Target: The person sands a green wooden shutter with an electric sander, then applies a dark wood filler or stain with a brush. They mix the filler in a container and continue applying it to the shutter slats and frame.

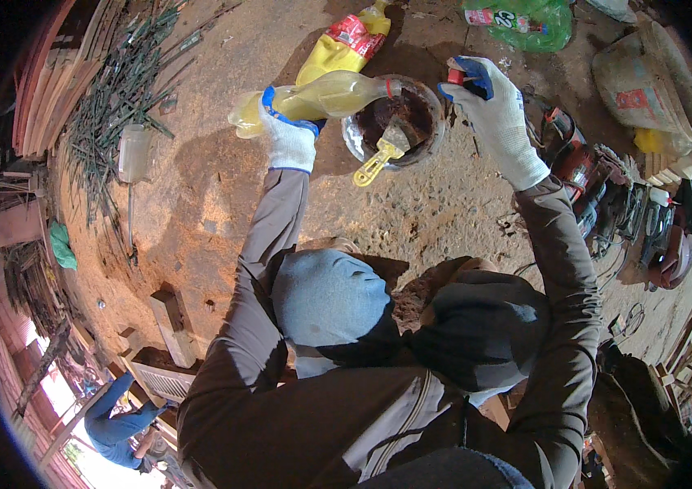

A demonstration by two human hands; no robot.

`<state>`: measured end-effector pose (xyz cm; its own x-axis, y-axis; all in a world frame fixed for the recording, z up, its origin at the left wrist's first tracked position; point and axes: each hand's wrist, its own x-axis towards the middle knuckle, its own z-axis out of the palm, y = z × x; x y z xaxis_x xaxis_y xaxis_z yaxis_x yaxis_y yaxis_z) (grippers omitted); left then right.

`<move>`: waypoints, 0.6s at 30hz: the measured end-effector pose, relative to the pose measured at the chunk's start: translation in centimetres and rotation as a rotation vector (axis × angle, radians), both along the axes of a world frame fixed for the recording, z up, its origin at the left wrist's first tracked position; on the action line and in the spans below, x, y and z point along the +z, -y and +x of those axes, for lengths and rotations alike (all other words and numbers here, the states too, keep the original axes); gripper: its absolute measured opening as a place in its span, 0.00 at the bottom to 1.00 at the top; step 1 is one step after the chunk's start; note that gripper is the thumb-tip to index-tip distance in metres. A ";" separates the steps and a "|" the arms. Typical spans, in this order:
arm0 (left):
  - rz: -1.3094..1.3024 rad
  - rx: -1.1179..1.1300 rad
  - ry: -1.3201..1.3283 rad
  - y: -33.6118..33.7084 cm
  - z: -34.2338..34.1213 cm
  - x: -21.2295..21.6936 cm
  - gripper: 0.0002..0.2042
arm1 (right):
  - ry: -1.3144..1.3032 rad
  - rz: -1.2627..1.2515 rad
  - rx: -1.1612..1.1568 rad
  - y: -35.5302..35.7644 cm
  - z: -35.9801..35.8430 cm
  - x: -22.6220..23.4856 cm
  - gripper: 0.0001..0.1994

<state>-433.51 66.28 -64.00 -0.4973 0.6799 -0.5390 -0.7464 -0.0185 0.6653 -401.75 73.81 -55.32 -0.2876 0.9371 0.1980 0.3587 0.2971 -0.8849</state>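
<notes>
My left hand [290,145], in a white glove with blue coating, is closed around a clear plastic bottle [336,95] of yellowish liquid. The bottle lies nearly on its side, its neck with a red ring pointing right over a round tub [351,145]. Dark reddish-brown stuff fills part of the tub. A scraper [372,167] with a yellow handle rests across the tub's near rim, blade inward. Right of the tub, my gloved right hand [494,114] pinches a small red bottle cap [455,75]. Whether liquid is flowing cannot be made out.
Beyond the tub lie a yellow bottle [344,42] with a red label and a green bottle [553,24]. A dirty bucket [635,85] and several power tools [578,167] sit at right. Thin strips [118,98] and stacked boards [51,94] lie left. Another person [114,420] is at lower left.
</notes>
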 end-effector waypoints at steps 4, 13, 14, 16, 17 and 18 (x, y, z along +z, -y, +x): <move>0.004 0.012 0.054 -0.1 -1.1 -0.9 0.34 | 0.035 0.030 0.023 0.0 0.5 -0.9 0.20; -0.003 0.005 0.022 0.1 -1.5 -1.3 0.36 | 0.040 -0.037 0.023 0.0 0.5 -0.8 0.19; -0.010 0.003 0.019 0.2 -1.5 -1.2 0.36 | 0.060 -0.024 0.024 0.0 0.5 -0.7 0.19; -0.021 0.002 0.009 0.2 -1.4 -1.1 0.36 | 0.034 -0.034 0.020 0.0 0.4 -1.0 0.19; -0.025 0.002 0.003 0.1 -1.3 -1.0 0.36 | 0.022 -0.040 0.018 0.0 0.4 -1.1 0.19; -0.028 0.002 -0.003 0.1 -1.2 -0.8 0.35 | 0.015 -0.051 0.020 0.1 0.4 -1.1 0.19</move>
